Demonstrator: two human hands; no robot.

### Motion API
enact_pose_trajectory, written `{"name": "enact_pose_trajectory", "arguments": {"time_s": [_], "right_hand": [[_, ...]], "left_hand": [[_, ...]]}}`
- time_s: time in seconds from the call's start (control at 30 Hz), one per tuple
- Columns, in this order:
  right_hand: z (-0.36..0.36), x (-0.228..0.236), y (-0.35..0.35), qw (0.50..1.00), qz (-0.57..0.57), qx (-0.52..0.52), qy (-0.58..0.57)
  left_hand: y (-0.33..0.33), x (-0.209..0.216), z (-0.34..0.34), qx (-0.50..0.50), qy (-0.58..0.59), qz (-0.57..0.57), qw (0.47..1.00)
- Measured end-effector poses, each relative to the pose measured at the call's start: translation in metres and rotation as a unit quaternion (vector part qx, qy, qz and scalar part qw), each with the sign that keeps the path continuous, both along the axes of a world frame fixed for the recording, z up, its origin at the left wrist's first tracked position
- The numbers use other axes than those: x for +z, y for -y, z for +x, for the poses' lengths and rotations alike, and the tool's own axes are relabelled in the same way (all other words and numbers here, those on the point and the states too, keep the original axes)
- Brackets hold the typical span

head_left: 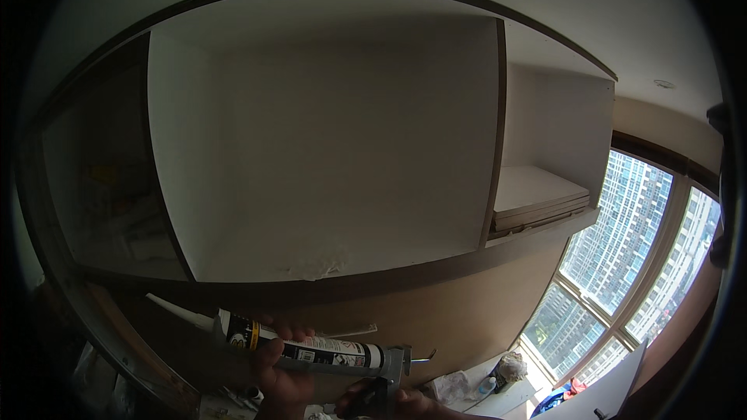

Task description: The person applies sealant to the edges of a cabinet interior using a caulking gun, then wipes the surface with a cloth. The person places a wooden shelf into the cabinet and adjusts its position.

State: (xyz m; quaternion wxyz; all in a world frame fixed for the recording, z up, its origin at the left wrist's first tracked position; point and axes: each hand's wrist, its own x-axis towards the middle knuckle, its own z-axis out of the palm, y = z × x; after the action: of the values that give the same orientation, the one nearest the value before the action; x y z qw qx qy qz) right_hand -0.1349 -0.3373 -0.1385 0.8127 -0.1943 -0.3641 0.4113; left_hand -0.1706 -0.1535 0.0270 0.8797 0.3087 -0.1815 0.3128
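**caulking gun held in both hands below an open wall cabinet**

the black-and-white cylindrical cartridge (pixel 334 352) with a tapered white nozzle (pixel 183 310) lies in a grey metal caulking gun (pixel 401 360), before the brown wall (pixel 443 311). the left hand (pixel 278 378) has its grip closed round the cartridge; the right hand (pixel 410 402) has its grip wrapped round the gun's handle.

above, the white-lined central compartment (pixel 350 124) has whitish crumbly residue (pixel 327 262) at its front edge. the right compartment (pixel 560 120) holds stacked flat white panels (pixel 541 196); the left one is too dark to read.

a crumpled pale bundle (pixel 512 367) and a clear bottle (pixel 486 386) sit on the white ledge (pixel 510 398) by the window (pixel 618 225).

the cabinet's dark lower edge (pixel 405 268) runs just above the gun; the central compartment opens wide toward the person.
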Motion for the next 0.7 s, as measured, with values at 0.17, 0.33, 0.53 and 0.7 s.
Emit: {"name": "enact_pose_trajectory", "arguments": {"time_s": [0.17, 0.33, 0.53, 0.7], "right_hand": [[-0.022, 0.022, -0.009, 0.995, 0.034, -0.005, -0.089], [-0.033, 0.021, -0.013, 0.999, 0.007, -0.038, -0.034], [-0.041, 0.019, -0.012, 0.993, -0.012, -0.049, -0.103], [-0.039, 0.021, 0.002, 0.989, -0.037, -0.071, -0.120]], "left_hand": [[0.002, 0.004, -0.002, -0.001, -0.001, -0.005, 1.000], [0.002, 0.007, -0.002, -0.026, -0.015, 0.001, 1.000], [0.017, 0.009, -0.001, -0.045, -0.059, 0.051, 0.996], [0.026, 0.006, 0.004, -0.086, -0.061, 0.058, 0.993]]}}
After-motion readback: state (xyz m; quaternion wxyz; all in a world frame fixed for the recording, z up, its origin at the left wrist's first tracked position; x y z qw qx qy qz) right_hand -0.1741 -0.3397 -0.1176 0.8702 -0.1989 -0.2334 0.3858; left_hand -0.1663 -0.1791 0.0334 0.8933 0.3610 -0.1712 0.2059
